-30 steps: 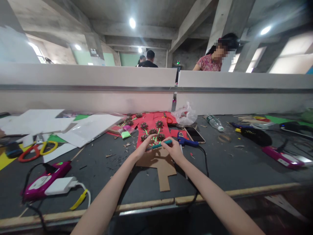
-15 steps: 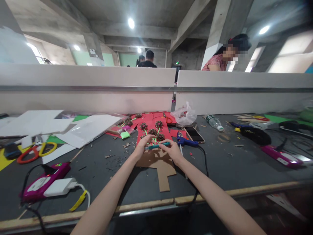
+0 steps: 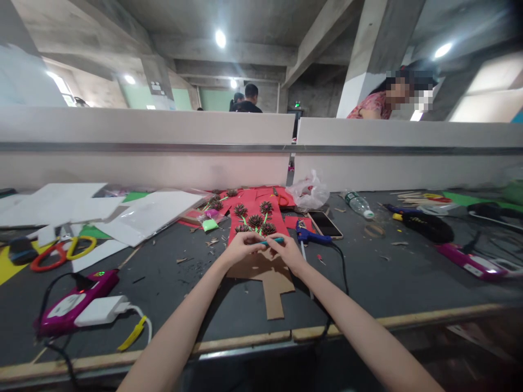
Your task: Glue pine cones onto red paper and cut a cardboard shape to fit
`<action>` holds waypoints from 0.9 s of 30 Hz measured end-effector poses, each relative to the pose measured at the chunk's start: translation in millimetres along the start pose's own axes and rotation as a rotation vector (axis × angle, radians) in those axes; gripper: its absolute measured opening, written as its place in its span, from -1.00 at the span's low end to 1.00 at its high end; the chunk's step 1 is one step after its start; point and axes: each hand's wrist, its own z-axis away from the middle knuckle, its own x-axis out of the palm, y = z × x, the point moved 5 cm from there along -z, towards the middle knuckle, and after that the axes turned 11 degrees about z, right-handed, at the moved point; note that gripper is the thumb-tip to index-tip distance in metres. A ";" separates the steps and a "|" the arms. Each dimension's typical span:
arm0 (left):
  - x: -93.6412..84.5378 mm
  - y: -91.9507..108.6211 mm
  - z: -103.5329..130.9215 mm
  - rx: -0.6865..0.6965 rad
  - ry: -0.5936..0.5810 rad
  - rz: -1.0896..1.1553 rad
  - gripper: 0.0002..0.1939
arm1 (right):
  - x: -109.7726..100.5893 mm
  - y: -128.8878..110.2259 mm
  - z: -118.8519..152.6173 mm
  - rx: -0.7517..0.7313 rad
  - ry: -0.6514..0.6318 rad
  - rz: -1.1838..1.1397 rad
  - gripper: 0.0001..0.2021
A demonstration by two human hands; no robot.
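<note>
Far left: white sheets [image 3: 147, 215], and nearer me a magenta power strip [image 3: 98, 286] with a white charger [image 3: 100, 311] plugged in. Then my left hand [image 3: 239, 247], fingers closed on the left end of a slim teal stick [image 3: 274, 241], partly hiding it. Stick sits between my hands, over brown cardboard [image 3: 273, 299], just nearer me than the pine cones [image 3: 255, 221] on a red sheet [image 3: 256, 204]. My right hand [image 3: 291, 255] pinches the stick too, fingertips near my left ones. Right of that: blue glue gun [image 3: 312, 237], phone [image 3: 326, 225] just behind, bottle [image 3: 358, 204] on its side, black pouch [image 3: 429, 227].
</note>
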 end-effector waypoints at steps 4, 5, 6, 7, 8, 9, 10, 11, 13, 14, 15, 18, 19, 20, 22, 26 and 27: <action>-16.4 10.0 0.2 0.079 0.151 -0.090 -0.78 | 1.3 -2.3 -1.2 0.003 -0.051 -0.075 -0.64; -23.6 11.6 0.4 0.101 0.216 -0.093 -0.78 | -0.2 -2.7 -1.8 -0.002 -0.040 -0.075 -0.64; -30.8 12.2 0.5 0.118 0.271 -0.087 -0.78 | -2.5 -2.9 -2.5 -0.009 -0.017 -0.068 -0.64; -38.4 11.9 0.8 0.132 0.332 -0.075 -0.78 | -5.5 -2.7 -3.4 -0.017 0.020 -0.055 -0.65; -45.5 10.7 1.0 0.135 0.386 -0.062 -0.78 | -9.0 -2.1 -4.2 -0.026 0.065 -0.037 -0.65; -51.9 9.2 1.1 0.138 0.431 -0.049 -0.78 | -12.5 -1.1 -5.1 -0.034 0.113 -0.016 -0.66; -57.4 7.6 1.2 0.141 0.467 -0.045 -0.79 | -15.9 0.3 -5.9 -0.040 0.159 0.005 -0.67; -62.0 6.3 1.1 0.145 0.493 -0.048 -0.78 | -18.8 2.0 -6.7 -0.043 0.200 0.026 -0.69; -69.3 5.1 1.3 0.156 0.532 -0.065 -0.77 | -23.3 5.7 -8.1 -0.040 0.261 0.063 -0.71; -72.6 4.9 1.6 0.159 0.549 -0.075 -0.76 | -25.0 7.1 -8.5 -0.037 0.283 0.084 -0.72; -75.7 4.8 2.2 0.156 0.563 -0.087 -0.75 | -26.6 8.1 -8.7 -0.032 0.302 0.112 -0.73; -85.5 6.7 6.1 0.120 0.619 -0.265 -0.75 | -31.4 6.3 -7.6 -0.027 0.352 0.299 -0.76; -88.8 8.5 8.3 0.103 0.650 -0.400 -0.76 | -32.7 4.2 -6.9 -0.035 0.362 0.414 -0.79; -91.7 10.2 10.9 0.078 0.688 -0.558 -0.78 | -33.2 2.0 -6.3 -0.047 0.359 0.554 -0.81; -96.0 11.8 16.3 -0.008 0.760 -0.846 -0.79 | -31.6 0.2 -5.4 -0.058 0.303 0.870 -0.75; -98.7 6.3 25.6 -0.249 0.849 -1.084 -0.68 | -25.4 10.7 -3.5 0.011 0.085 1.255 -0.49; -97.8 4.5 26.6 -0.292 0.846 -1.121 -0.67 | -24.2 13.3 -2.8 0.023 0.045 1.279 -0.46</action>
